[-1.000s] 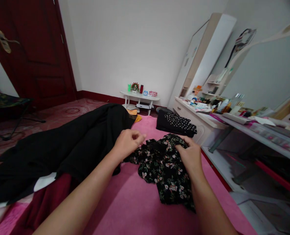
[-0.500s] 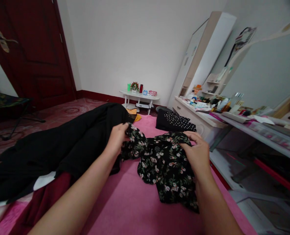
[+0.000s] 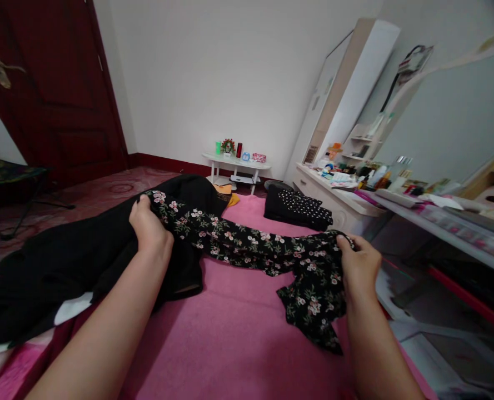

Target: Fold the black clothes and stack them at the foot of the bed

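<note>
Two firm grips on the floral garment [image 3: 247, 244], by left hand [image 3: 150, 225] and right hand [image 3: 361, 264], with cloth stretched between them. Could slip or twist near the right hand through uneven pulling; could drag the black clothing [image 3: 80, 250] beneath the left hand by rubbing. Beyond the right hand, dotted clothing [image 3: 299, 208].

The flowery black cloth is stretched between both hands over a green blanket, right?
Not quite: the head view shows that the blanket is pink, not green. The flowery black cloth is indeed stretched over it between both hands, the left hand and the right hand.
</note>
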A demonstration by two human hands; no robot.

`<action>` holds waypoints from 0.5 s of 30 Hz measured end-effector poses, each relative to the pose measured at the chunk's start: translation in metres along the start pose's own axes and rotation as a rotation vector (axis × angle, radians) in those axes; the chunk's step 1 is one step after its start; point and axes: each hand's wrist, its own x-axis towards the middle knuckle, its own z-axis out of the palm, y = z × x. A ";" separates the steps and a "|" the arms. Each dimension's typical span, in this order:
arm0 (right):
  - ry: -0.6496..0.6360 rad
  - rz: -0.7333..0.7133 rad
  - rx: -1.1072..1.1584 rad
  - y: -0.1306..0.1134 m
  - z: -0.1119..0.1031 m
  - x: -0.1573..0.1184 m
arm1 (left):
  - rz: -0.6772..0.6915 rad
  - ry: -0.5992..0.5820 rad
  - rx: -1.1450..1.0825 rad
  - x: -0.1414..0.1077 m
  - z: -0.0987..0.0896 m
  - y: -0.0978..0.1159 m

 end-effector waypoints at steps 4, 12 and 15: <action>-0.180 0.109 0.414 -0.026 0.013 -0.021 | 0.331 0.073 0.256 -0.022 0.014 0.011; -1.031 -0.180 0.430 -0.110 0.013 -0.090 | 0.304 -1.292 0.489 -0.108 0.049 0.043; -0.947 -0.043 0.410 -0.098 0.008 -0.073 | 0.261 -1.230 0.571 -0.098 0.046 0.032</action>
